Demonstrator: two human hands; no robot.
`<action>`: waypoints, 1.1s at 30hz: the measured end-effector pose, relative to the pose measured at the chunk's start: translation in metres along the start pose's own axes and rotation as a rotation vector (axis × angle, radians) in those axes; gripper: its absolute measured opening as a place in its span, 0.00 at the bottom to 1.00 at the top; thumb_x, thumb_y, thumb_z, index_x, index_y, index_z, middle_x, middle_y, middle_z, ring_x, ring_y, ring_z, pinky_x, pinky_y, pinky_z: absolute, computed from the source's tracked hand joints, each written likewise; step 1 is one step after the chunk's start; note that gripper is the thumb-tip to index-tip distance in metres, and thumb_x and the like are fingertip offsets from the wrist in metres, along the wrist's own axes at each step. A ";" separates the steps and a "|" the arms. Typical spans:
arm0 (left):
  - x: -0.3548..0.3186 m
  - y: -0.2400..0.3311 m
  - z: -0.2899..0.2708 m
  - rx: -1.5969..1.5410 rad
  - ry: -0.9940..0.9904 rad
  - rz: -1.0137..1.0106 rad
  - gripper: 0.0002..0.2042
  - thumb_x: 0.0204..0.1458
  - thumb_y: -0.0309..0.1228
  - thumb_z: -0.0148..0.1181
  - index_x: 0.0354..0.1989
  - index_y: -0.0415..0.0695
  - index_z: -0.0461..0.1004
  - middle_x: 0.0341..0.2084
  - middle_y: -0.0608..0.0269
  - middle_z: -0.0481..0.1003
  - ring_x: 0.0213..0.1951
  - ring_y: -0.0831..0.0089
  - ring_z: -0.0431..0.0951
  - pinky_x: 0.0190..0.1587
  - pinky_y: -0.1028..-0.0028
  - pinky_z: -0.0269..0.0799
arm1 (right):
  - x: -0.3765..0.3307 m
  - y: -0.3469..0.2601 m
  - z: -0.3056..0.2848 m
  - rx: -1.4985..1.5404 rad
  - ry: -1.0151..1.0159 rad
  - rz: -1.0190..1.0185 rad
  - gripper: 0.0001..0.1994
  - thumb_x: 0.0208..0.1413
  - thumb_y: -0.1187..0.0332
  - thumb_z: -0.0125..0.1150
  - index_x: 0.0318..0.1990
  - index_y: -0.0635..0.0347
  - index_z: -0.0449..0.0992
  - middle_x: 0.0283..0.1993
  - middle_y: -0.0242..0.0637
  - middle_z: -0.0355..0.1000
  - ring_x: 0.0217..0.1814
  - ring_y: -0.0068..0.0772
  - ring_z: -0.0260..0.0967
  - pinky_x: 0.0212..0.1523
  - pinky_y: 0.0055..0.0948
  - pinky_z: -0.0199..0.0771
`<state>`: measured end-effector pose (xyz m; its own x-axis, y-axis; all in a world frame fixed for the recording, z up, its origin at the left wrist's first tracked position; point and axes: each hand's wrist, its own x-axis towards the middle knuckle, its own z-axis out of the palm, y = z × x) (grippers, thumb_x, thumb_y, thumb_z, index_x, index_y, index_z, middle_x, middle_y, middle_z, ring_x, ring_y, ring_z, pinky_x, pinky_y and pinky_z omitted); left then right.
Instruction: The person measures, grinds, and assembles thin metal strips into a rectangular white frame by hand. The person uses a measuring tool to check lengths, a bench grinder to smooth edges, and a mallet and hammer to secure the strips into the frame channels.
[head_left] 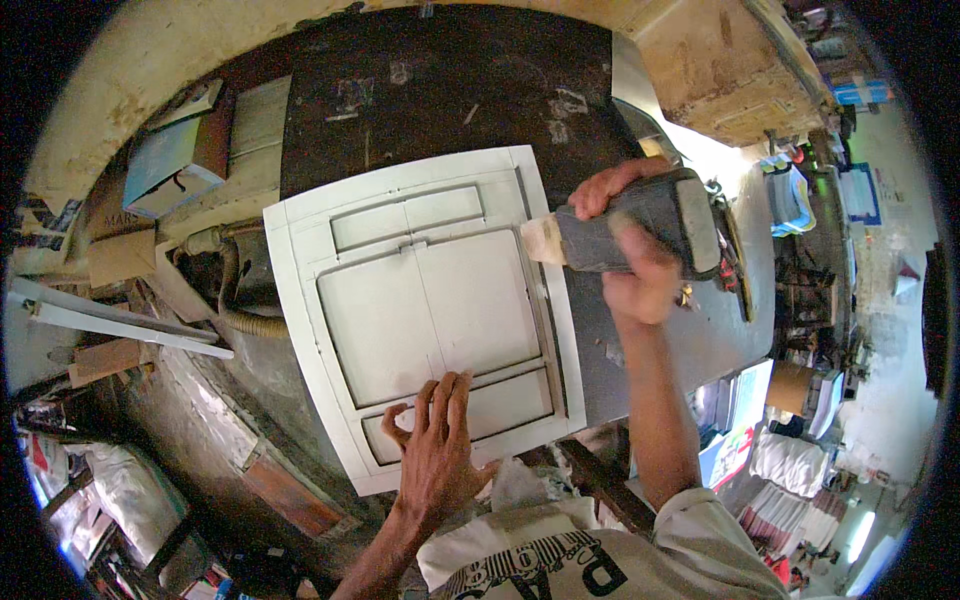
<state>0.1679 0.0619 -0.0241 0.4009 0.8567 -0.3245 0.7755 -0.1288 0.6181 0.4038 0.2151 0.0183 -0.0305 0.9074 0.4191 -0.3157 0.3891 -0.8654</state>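
A white board (425, 305) lies on the dark bench, slightly turned. Dark grooves or slits outline rectangular panels in it, and a thin line runs down its middle. My left hand (437, 430) rests on the lower part of this board, fingers stretched out and holding nothing. Above the board's right edge, my right hand (643, 265) is wrapped round a bulky dark tool (680, 222), partly blurred. A pale tan block-like end (543, 243) points left from it, over the board's edge; the tool's exact kind I cannot make out.
The dark bench top (440, 85) extends behind the board. At the left are a light-blue box (175, 165), a ribbed hose (250, 322) and long white strips (130, 325). Small tools (735, 260) lie right of my right hand. Stacked goods (795, 520) stand at the lower right.
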 end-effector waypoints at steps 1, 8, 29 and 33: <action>0.002 0.000 0.001 -0.001 0.003 0.001 0.56 0.27 0.43 0.77 0.69 0.43 0.52 0.63 0.56 0.59 0.65 0.61 0.58 0.61 0.45 0.42 | 0.004 0.012 -0.007 0.056 -0.018 -0.004 0.17 0.46 0.75 0.55 0.47 0.62 0.68 0.42 0.42 0.70 0.46 0.43 0.69 0.57 0.44 0.65; -0.002 -0.007 0.003 0.000 -0.015 -0.010 0.54 0.30 0.45 0.77 0.69 0.43 0.53 0.64 0.57 0.59 0.65 0.61 0.58 0.63 0.44 0.38 | 0.042 -0.020 0.013 -0.101 -0.132 -0.054 0.19 0.47 0.77 0.58 0.49 0.59 0.68 0.40 0.40 0.72 0.42 0.40 0.71 0.56 0.44 0.66; 0.012 0.008 0.023 -0.040 0.110 0.009 0.54 0.28 0.45 0.77 0.67 0.43 0.55 0.62 0.55 0.61 0.64 0.57 0.60 0.65 0.44 0.34 | 0.033 0.044 -0.078 -0.712 -0.060 -0.190 0.27 0.39 0.80 0.58 0.53 0.54 0.75 0.49 0.43 0.76 0.55 0.43 0.72 0.59 0.39 0.67; 0.008 0.006 0.027 -0.029 0.138 -0.037 0.54 0.28 0.46 0.77 0.67 0.43 0.55 0.62 0.55 0.61 0.64 0.57 0.60 0.65 0.45 0.35 | 0.033 -0.029 -0.027 -0.397 -0.179 -0.043 0.11 0.56 0.65 0.50 0.44 0.59 0.71 0.36 0.44 0.69 0.39 0.40 0.67 0.53 0.42 0.66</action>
<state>0.1890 0.0544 -0.0420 0.3003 0.9213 -0.2472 0.7731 -0.0832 0.6288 0.4376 0.2380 0.0498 -0.2004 0.8609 0.4677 0.0677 0.4884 -0.8700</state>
